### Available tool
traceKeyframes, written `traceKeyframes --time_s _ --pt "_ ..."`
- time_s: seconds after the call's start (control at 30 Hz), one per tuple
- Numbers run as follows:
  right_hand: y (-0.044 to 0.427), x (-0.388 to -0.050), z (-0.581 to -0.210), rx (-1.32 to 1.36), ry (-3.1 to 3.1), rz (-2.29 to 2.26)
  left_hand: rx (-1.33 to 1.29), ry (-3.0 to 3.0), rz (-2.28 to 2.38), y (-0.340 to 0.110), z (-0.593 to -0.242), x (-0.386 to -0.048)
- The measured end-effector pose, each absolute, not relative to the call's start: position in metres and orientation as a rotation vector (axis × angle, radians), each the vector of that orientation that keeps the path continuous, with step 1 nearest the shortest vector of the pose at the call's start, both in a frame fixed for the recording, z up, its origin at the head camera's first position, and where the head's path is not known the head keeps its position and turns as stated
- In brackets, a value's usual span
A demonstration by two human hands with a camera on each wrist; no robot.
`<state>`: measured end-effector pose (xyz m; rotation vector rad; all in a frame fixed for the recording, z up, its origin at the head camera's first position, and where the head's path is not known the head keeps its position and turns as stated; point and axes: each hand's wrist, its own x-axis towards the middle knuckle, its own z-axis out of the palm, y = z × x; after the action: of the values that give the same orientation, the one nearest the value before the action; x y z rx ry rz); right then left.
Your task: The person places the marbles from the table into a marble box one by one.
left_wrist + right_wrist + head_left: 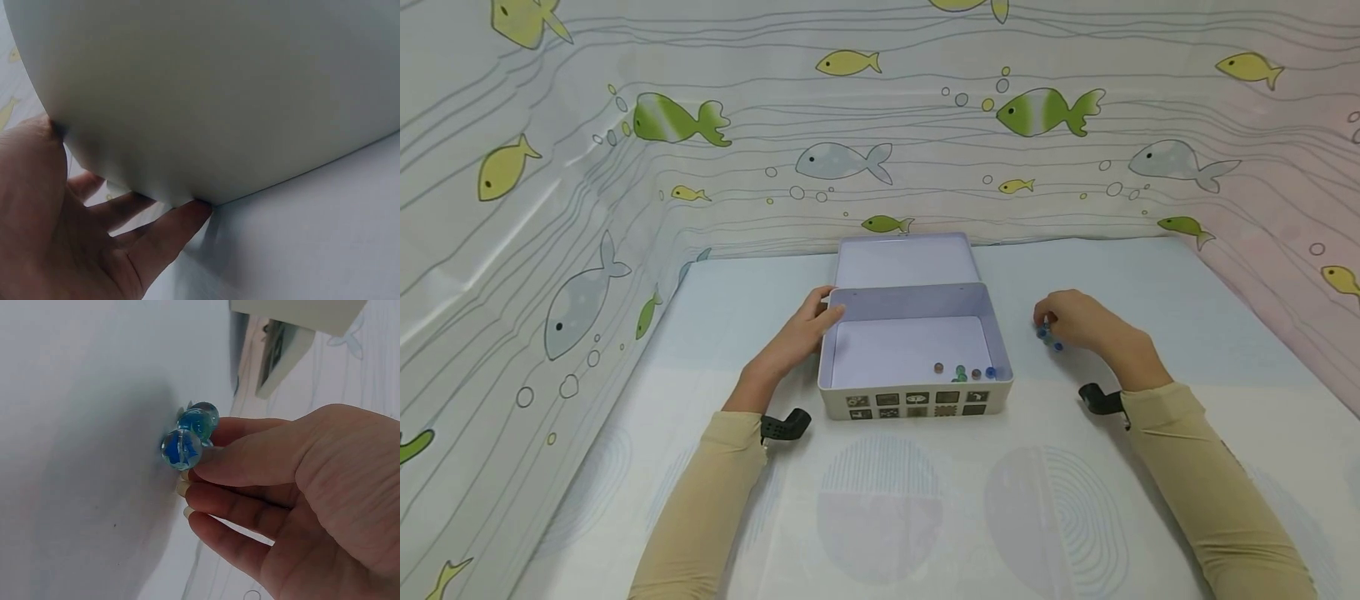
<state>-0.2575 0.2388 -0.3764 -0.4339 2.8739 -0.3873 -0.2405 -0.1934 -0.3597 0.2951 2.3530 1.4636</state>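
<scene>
A pale lidded box (pixel 917 403) lies with its lid (pixel 906 260) folded back. Its left wall is held by my left hand (pixel 808 327), the thumb over the rim. In the left wrist view, my left hand's fingers (pixel 172 234) reach round the box's side (pixel 206 94) near the table. Several marbles (pixel 961 372) lie inside the box, by its front wall. Right of the box, my right hand (pixel 1078 321) is down at a small cluster of glass marbles (pixel 182 449). Thumb and forefinger appear to pinch at the cluster; exactly which marble is partly hidden.
Small dark square pictures (pixel 917 399) mark the box's front. A pale patterned cloth (pixel 880 517) covers the table. Behind and at the sides hangs a fish-print sheet (pixel 925 108). Black wrist cameras (pixel 786 426) sit at both sleeve cuffs.
</scene>
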Motion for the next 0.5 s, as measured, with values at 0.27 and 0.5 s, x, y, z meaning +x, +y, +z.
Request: traceKeyframes --time_s 0.27,0.5 --pt "0.239 -0.2593 -0.3798 -0.444 2.89 -0.383 0.308 2.358 1.461 -0.1932 -0.3579 -0.2397" --pt "0.2419 -0.2604 -0.3812 -0.454 2.895 -0.381 0.292 2.352 1.461 -0.1924 -0.3564 -0.2383"
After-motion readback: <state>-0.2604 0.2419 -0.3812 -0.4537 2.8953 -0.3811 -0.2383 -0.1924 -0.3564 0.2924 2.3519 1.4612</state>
